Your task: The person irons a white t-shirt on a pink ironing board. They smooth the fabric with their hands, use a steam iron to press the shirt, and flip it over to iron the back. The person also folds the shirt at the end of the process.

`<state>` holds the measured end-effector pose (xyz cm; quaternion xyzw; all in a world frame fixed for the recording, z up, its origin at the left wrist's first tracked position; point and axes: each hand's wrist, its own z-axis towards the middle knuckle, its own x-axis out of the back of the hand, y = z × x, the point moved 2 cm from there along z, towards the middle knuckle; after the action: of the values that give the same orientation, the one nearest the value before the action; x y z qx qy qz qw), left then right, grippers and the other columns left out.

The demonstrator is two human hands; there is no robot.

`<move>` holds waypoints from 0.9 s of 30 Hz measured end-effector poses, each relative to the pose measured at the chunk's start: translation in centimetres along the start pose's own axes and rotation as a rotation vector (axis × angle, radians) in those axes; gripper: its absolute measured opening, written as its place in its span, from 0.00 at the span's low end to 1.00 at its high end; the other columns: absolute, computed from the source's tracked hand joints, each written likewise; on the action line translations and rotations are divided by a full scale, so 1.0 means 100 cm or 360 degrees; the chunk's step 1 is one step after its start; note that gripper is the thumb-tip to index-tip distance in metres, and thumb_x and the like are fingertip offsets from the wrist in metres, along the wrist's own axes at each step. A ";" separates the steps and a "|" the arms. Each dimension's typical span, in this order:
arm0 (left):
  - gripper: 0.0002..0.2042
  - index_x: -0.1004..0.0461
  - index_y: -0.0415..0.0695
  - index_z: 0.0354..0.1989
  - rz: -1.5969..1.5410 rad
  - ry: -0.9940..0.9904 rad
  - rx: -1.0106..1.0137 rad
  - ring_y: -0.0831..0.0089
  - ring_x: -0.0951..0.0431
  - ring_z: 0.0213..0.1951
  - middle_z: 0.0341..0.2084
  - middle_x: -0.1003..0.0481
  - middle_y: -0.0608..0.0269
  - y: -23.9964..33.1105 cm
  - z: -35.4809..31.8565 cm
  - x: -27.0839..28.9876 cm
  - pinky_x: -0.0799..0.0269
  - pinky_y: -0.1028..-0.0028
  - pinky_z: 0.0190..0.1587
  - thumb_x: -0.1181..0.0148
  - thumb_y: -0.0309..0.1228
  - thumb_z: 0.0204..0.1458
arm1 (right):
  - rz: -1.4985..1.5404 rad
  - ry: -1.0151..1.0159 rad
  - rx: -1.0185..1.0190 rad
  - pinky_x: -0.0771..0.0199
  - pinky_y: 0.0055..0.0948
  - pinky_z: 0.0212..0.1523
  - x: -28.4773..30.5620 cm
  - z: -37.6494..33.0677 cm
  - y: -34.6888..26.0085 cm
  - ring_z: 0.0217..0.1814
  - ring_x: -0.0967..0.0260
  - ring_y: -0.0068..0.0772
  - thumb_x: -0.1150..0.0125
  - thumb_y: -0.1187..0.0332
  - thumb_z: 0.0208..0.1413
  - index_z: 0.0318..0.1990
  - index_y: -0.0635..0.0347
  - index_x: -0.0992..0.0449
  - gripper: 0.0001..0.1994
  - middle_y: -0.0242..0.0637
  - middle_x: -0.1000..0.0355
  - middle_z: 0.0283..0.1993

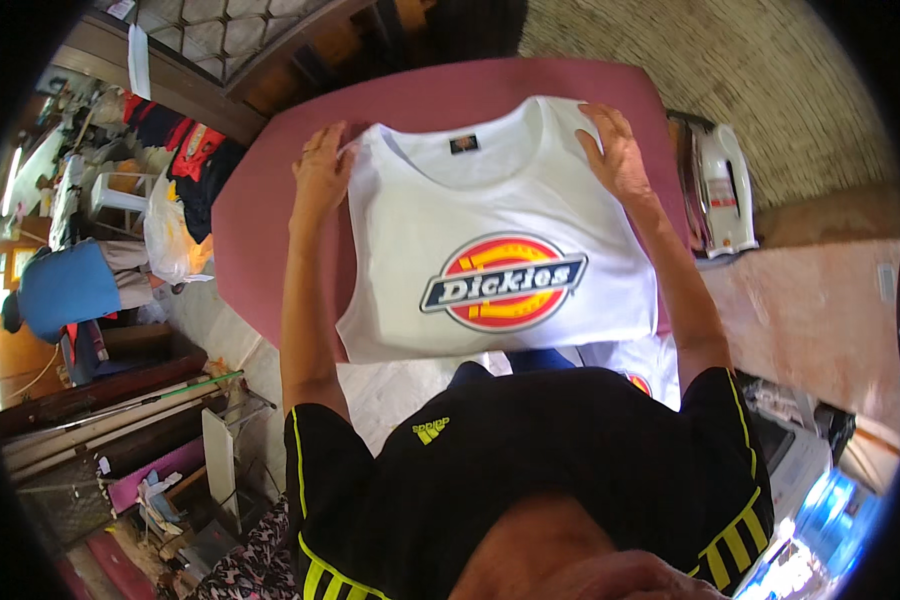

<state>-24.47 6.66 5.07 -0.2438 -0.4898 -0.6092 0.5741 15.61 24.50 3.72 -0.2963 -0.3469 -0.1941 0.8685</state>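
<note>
Below the black shirt (pixel 530 470), left hand (pixel 322 165) and right hand (pixel 615 150) pinch the white top's (pixel 490 230) shoulders.

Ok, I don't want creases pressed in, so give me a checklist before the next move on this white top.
1. Left hand on the shoulder strap of the white sleeveless top: ok.
2. Right hand on the other strap: ok.
3. Top lies flat, print up, on the maroon board: ok.
4. Lower hem fully on the board: cannot tell, the person's body hides it.
5. White iron stands clear, right of the board: ok.
6. Iron hot or plugged in: cannot tell.
</note>
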 end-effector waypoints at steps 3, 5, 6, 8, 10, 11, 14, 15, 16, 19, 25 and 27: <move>0.19 0.27 0.45 0.54 -0.0005 -0.0395 0.0131 0.57 0.30 0.56 0.50 0.26 0.56 -0.018 0.028 -0.019 0.36 0.52 0.55 0.41 0.43 0.59 | -0.0184 -0.0257 0.0058 0.35 0.44 0.61 -0.035 0.034 0.006 0.62 0.35 0.43 0.39 0.61 0.59 0.58 0.49 0.27 0.19 0.36 0.30 0.58; 0.17 0.26 0.44 0.50 -0.0233 -0.0567 0.0245 0.59 0.27 0.51 0.47 0.25 0.57 -0.029 0.038 -0.029 0.33 0.59 0.51 0.40 0.41 0.58 | -0.0125 -0.0387 0.0092 0.35 0.43 0.60 -0.047 0.048 0.010 0.61 0.35 0.41 0.41 0.59 0.60 0.53 0.49 0.24 0.15 0.34 0.29 0.55; 0.15 0.26 0.44 0.48 -0.0431 -0.0594 0.0309 0.60 0.25 0.48 0.44 0.23 0.57 -0.035 0.038 -0.033 0.31 0.62 0.48 0.39 0.39 0.58 | -0.0111 -0.0414 0.0169 0.33 0.43 0.58 -0.054 0.053 0.015 0.58 0.33 0.41 0.41 0.59 0.60 0.51 0.50 0.23 0.14 0.34 0.28 0.53; 0.12 0.25 0.43 0.43 -0.0660 -0.0576 0.0386 0.61 0.23 0.41 0.38 0.22 0.58 -0.045 0.037 -0.043 0.29 0.67 0.41 0.38 0.37 0.58 | -0.0033 -0.0504 0.0209 0.29 0.41 0.52 -0.060 0.062 0.027 0.52 0.29 0.42 0.40 0.58 0.60 0.47 0.52 0.23 0.12 0.34 0.27 0.49; 0.09 0.25 0.42 0.38 -0.0702 -0.0501 0.0399 0.62 0.22 0.32 0.31 0.22 0.57 -0.031 0.039 -0.036 0.29 0.70 0.35 0.37 0.34 0.57 | 0.0100 -0.0621 0.0129 0.25 0.38 0.44 -0.057 0.070 0.032 0.45 0.26 0.43 0.39 0.57 0.59 0.42 0.54 0.23 0.12 0.35 0.25 0.44; 0.09 0.25 0.42 0.38 -0.0631 -0.0420 0.0299 0.62 0.23 0.30 0.28 0.22 0.57 -0.030 0.036 -0.035 0.29 0.69 0.34 0.38 0.35 0.58 | 0.0109 -0.0564 0.0137 0.24 0.38 0.41 -0.057 0.071 0.033 0.42 0.25 0.43 0.39 0.57 0.59 0.41 0.55 0.23 0.12 0.35 0.25 0.42; 0.09 0.25 0.44 0.36 -0.0432 -0.0232 0.0065 0.61 0.24 0.25 0.21 0.24 0.56 -0.030 0.033 -0.039 0.30 0.66 0.30 0.39 0.37 0.58 | 0.0099 -0.0536 0.0076 0.24 0.39 0.37 -0.056 0.075 0.031 0.40 0.24 0.44 0.38 0.57 0.58 0.38 0.57 0.24 0.13 0.36 0.24 0.39; 0.10 0.24 0.45 0.36 -0.0356 -0.0206 0.0009 0.61 0.25 0.24 0.20 0.25 0.56 -0.027 0.035 -0.038 0.30 0.66 0.29 0.39 0.39 0.58 | 0.0113 -0.0536 0.0066 0.24 0.39 0.37 -0.055 0.075 0.032 0.40 0.24 0.44 0.37 0.57 0.58 0.39 0.57 0.24 0.13 0.36 0.23 0.40; 0.10 0.24 0.46 0.36 -0.0284 -0.0174 -0.0047 0.60 0.25 0.23 0.18 0.26 0.56 -0.025 0.037 -0.038 0.30 0.65 0.28 0.38 0.40 0.58 | 0.0121 -0.0535 0.0062 0.24 0.39 0.37 -0.054 0.076 0.034 0.40 0.24 0.44 0.37 0.57 0.58 0.40 0.57 0.24 0.13 0.36 0.23 0.40; 0.12 0.23 0.47 0.33 -0.0197 -0.0204 0.0021 0.60 0.25 0.21 0.16 0.26 0.60 -0.025 0.037 -0.039 0.31 0.64 0.25 0.37 0.44 0.56 | -0.0039 -0.0431 0.0183 0.26 0.39 0.44 -0.052 0.078 0.020 0.44 0.26 0.45 0.36 0.59 0.57 0.42 0.55 0.23 0.12 0.38 0.24 0.43; 0.11 0.20 0.48 0.30 -0.0313 -0.0034 -0.0044 0.64 0.25 0.19 0.17 0.24 0.61 -0.030 0.037 -0.045 0.31 0.66 0.24 0.35 0.42 0.54 | 0.0696 -0.0754 0.0640 0.40 0.42 0.63 -0.096 0.038 -0.161 0.63 0.37 0.41 0.31 0.64 0.50 0.50 0.54 0.24 0.19 0.39 0.31 0.55; 0.09 0.19 0.47 0.31 -0.0471 -0.0003 -0.0003 0.63 0.24 0.22 0.19 0.23 0.61 -0.026 0.039 -0.038 0.29 0.65 0.28 0.35 0.39 0.54 | 0.0712 -0.0822 0.0701 0.40 0.42 0.63 -0.125 0.030 -0.201 0.63 0.37 0.43 0.31 0.65 0.50 0.55 0.56 0.26 0.23 0.39 0.34 0.60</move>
<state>-27.07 11.45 2.49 -0.1701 -0.5203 -0.6873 0.4773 -5.34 13.05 4.13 -0.2102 -0.5139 0.1594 0.8163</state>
